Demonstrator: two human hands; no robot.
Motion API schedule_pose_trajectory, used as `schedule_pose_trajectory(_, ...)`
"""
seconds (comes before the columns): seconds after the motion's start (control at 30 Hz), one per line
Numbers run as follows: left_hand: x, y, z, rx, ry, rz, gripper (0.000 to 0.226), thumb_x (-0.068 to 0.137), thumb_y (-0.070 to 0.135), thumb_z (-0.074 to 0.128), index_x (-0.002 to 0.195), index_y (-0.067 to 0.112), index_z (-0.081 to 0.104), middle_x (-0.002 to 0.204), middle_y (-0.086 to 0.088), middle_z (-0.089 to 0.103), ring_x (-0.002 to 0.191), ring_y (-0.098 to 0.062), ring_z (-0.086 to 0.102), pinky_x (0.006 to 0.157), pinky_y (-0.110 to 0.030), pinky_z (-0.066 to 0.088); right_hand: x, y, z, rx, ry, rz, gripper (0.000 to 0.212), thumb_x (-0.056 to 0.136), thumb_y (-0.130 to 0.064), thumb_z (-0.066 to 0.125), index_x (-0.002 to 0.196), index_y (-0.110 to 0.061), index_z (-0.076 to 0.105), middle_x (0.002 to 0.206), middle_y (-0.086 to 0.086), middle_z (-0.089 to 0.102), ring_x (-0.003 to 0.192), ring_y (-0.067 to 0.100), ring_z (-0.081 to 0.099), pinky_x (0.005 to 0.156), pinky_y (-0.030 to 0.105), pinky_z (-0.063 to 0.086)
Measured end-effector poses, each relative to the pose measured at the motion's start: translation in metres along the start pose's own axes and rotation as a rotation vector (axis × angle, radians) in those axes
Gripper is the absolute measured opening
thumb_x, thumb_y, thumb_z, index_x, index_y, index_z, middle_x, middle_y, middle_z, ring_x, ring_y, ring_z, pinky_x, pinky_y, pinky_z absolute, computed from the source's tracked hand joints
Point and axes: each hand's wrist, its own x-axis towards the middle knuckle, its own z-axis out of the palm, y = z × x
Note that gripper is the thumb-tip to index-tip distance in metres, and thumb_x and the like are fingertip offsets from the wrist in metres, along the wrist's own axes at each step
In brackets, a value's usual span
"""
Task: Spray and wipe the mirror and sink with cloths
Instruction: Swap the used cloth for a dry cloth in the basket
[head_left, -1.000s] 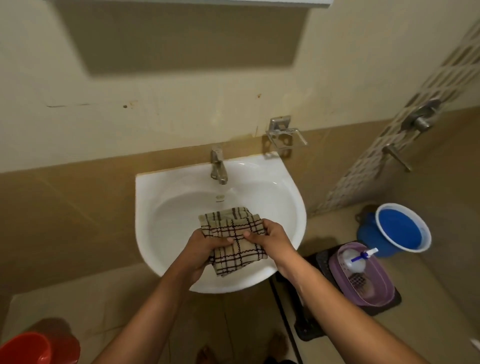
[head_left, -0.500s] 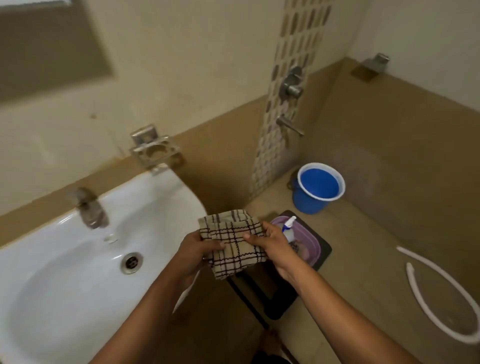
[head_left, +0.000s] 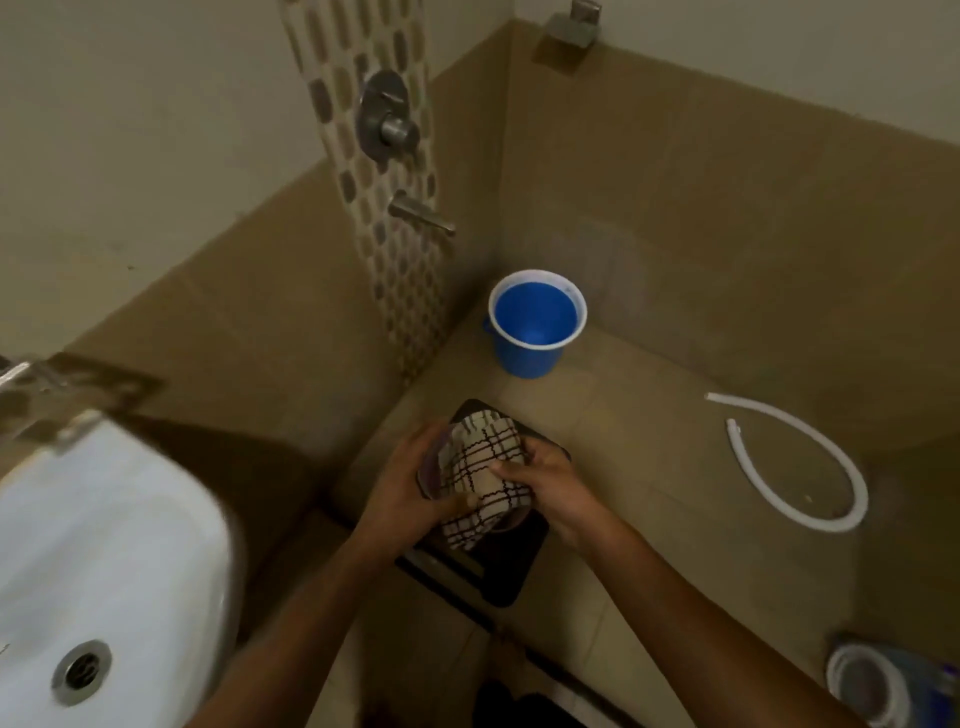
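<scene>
The tan tiled floor (head_left: 649, 467) carries everything here. A blue bucket (head_left: 535, 325) stands in the corner at about twelve o'clock. A black mat (head_left: 511, 571) lies at the centre, near the wall under the sink. A white hose (head_left: 810, 467) curls loosely at three o'clock, well apart from the mat. At five o'clock sits a round white-rimmed container (head_left: 867, 686), blurred.

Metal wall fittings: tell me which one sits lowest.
The tap spout, jutting out just below the round mixer knob; the corner bracket is mounted far higher.
</scene>
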Motion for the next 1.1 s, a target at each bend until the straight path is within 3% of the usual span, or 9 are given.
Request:
schedule_pose_trajectory(0.13,0.026,-0.009,0.013,0.017,-0.219,-0.016,0.107,0.057,0.056,0.085,0.149,0.031,0.035,0.155,0.009,0.036,0.141,-0.006,0.037,0.115,-0.033,0.037,0.009,-0.004,0.0,0.048,0.039,0.045,0.021,0.09,-0.013,0.067,0.109,-0.006,0.07,0.104,0.015,0.075,0.094,0.027,0.072,0.079,0.034,0.058)
schedule_pose_trajectory(0.27,0.048,-0.03,0.009,-0.062,-0.282,-0.119,0.099,0.055,0.05,0.091,0.141,0.041,0.042,0.135,0.013,0.058,0.124,-0.007,0.056,0.102,-0.033,0.05,0.018,-0.009,0.006,0.143,0.029,0.134,0.03,0.095,-0.027,0.06,0.114,-0.006,0.07,0.106,0.014,0.075,0.098,0.026,0.072,0.085,0.037,0.058)
schedule_pose_trajectory(0.33,0.058,-0.039,0.009,-0.133,-0.316,-0.192,0.084,0.059,0.04,0.093,0.132,0.03,0.053,0.122,0.005,0.068,0.115,-0.014,0.064,0.097,-0.038,0.054,0.02,-0.011,0.01,0.11,0.009,0.157,0.033,0.097,-0.028,0.058,0.118,-0.005,0.069,0.104,0.012,0.075,0.092,0.021,0.073,0.069,0.029,0.059)
schedule_pose_trajectory(0.4,0.064,-0.042,0.012,-0.184,-0.334,-0.238,0.054,0.068,0.019,0.088,0.115,0.023,0.062,0.108,0.002,0.074,0.105,-0.016,0.069,0.084,-0.029,0.058,0.024,-0.009,0.012,0.048,0.042,0.149,0.033,0.094,-0.025,0.063,0.116,-0.002,0.069,0.103,0.013,0.074,0.085,0.019,0.073,0.062,0.025,0.057)
schedule_pose_trajectory(0.57,0.082,-0.055,0.018,-0.283,-0.368,-0.348,0.03,0.077,0.007,0.08,0.104,0.012,0.069,0.098,-0.002,0.075,0.09,-0.017,0.072,0.068,-0.021,0.057,0.045,0.009,0.004,-0.057,0.296,0.082,0.033,0.086,-0.023,0.073,0.115,-0.008,0.068,0.113,0.012,0.071,0.107,0.026,0.067,0.08,0.03,0.056)
schedule_pose_trajectory(0.73,0.095,-0.071,0.034,-0.292,-0.459,-0.417,0.032,0.078,0.006,0.078,0.108,0.002,0.07,0.103,-0.014,0.075,0.095,-0.025,0.072,0.077,-0.029,0.058,0.059,0.027,-0.012,-0.153,0.114,0.228,0.038,0.087,-0.025,0.072,0.123,-0.015,0.066,0.115,0.005,0.072,0.105,0.021,0.069,0.08,0.035,0.058)
schedule_pose_trajectory(0.87,0.104,-0.094,0.046,-0.276,-0.458,-0.521,0.044,0.072,0.016,0.085,0.112,0.005,0.069,0.105,-0.01,0.075,0.101,-0.028,0.071,0.087,-0.039,0.058,0.076,0.044,-0.036,-0.196,0.19,0.215,0.03,0.087,-0.003,0.068,0.117,0.001,0.066,0.098,0.011,0.072,0.081,0.015,0.071,0.066,0.029,0.061)
schedule_pose_trajectory(0.97,0.103,-0.112,0.056,-0.278,-0.416,-0.569,0.038,0.078,0.014,0.08,0.112,0.003,0.068,0.106,-0.011,0.074,0.1,-0.025,0.071,0.079,-0.032,0.059,0.09,0.063,-0.052,-0.217,0.191,0.237,0.029,0.088,-0.001,0.067,0.117,0.002,0.065,0.091,0.008,0.071,0.069,0.009,0.071,0.057,0.026,0.059)
schedule_pose_trajectory(1.1,0.104,-0.132,0.069,-0.284,-0.31,-0.585,0.024,0.082,0.005,0.074,0.104,0.0,0.069,0.099,-0.013,0.075,0.087,-0.023,0.072,0.067,-0.025,0.059,0.116,0.093,-0.059,-0.242,0.231,0.25,0.034,0.086,-0.007,0.071,0.119,0.0,0.066,0.104,0.012,0.071,0.09,0.022,0.071,0.066,0.027,0.06)
